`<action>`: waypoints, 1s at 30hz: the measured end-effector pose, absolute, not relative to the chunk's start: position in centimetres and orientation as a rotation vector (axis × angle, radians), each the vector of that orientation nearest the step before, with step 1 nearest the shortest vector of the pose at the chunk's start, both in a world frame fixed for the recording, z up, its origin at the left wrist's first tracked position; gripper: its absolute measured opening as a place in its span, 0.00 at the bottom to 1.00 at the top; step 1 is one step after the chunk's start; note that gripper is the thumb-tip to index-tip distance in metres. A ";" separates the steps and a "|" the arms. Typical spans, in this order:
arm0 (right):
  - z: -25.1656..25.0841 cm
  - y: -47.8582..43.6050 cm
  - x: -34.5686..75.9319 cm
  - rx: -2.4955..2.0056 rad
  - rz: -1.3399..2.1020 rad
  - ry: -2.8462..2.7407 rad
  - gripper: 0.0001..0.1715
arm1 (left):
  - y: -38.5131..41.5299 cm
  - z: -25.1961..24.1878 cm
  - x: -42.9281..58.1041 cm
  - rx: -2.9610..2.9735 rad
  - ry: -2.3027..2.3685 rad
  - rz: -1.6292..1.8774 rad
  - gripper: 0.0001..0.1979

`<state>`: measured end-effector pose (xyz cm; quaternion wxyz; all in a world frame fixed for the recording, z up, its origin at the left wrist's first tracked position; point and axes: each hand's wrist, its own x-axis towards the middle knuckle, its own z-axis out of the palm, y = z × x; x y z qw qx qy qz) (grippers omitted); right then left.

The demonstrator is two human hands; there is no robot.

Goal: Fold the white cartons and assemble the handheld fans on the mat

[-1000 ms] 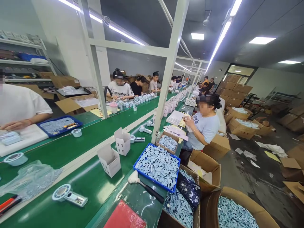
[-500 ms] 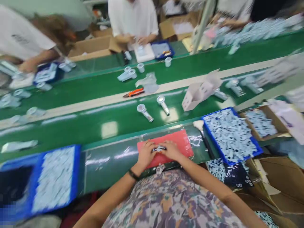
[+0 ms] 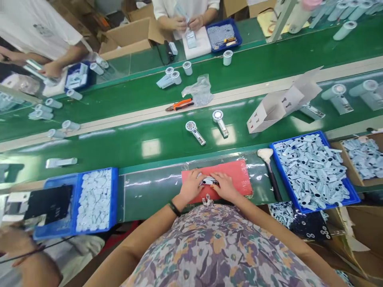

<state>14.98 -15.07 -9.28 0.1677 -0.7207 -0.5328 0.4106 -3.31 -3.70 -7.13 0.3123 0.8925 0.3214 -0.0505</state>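
- The left hand [image 3: 191,185] and right hand [image 3: 225,186] lie low and close together, palms down and fingers curved inward, with their fingertips closed around a small white-and-dark part [image 3: 210,181]; neither hand is spread open
- The small white-and-dark part sits between the hands, on a red mat [image 3: 236,171], and the fingers hide much of it, so its exact kind is hard to tell
- A black wristband [image 3: 174,208] circles the left wrist, and a floral top [image 3: 215,247] fills the bottom of the view
- Just right of the red mat lies a brush [image 3: 271,175] with a pale head and black handle, beside a blue crate [image 3: 295,138] heaped with pale blue handle pieces
- Further right, a cardboard box [image 3: 336,159] also holds pale blue pieces
- Left of the hands, a blue tray [image 3: 113,195] holds pale round pieces
- On the green conveyor belt [image 3: 149,149] stand two assembled handheld fans [image 3: 195,131], orange-handled pliers [image 3: 179,105], a plastic bag [image 3: 200,91] and a white carton [image 3: 278,105]
- Across the belt, a co-worker's hands [image 3: 187,24] hold a pale blue item above a white pad [image 3: 196,48]
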 end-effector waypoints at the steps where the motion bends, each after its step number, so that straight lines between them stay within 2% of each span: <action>1: -9.2 -15.4 15.3 -2.034 1.147 -1.489 0.32 | -2.8 -7.0 -3.9 2.367 0.827 -0.147 0.19; 6: -8.6 -17.8 20.7 -2.122 0.882 -1.217 0.27 | 8.3 -6.1 -4.2 2.458 0.934 -0.242 0.18; 8: -8.2 -19.5 23.7 -2.206 0.702 -1.048 0.23 | 12.8 -4.4 -3.0 2.421 0.940 -0.413 0.20; 11: -8.6 -21.4 27.3 -2.248 0.560 -0.821 0.24 | 15.9 -1.2 -1.1 2.228 0.869 -0.679 0.23; 15: -9.4 -21.3 28.0 -2.213 0.683 -0.755 0.26 | 14.6 0.6 0.4 1.905 0.827 -0.796 0.27; 20: -9.2 -20.2 25.8 -2.137 0.827 -0.842 0.25 | 12.3 1.1 0.5 1.681 0.878 -0.771 0.33; 25: -8.9 -19.2 25.1 -2.117 0.830 -0.907 0.25 | 10.2 1.2 0.7 2.049 0.818 -0.685 0.24; 30: -8.0 -16.5 20.9 -2.027 0.841 -1.199 0.28 | 1.8 -2.2 1.5 2.497 0.694 -0.359 0.20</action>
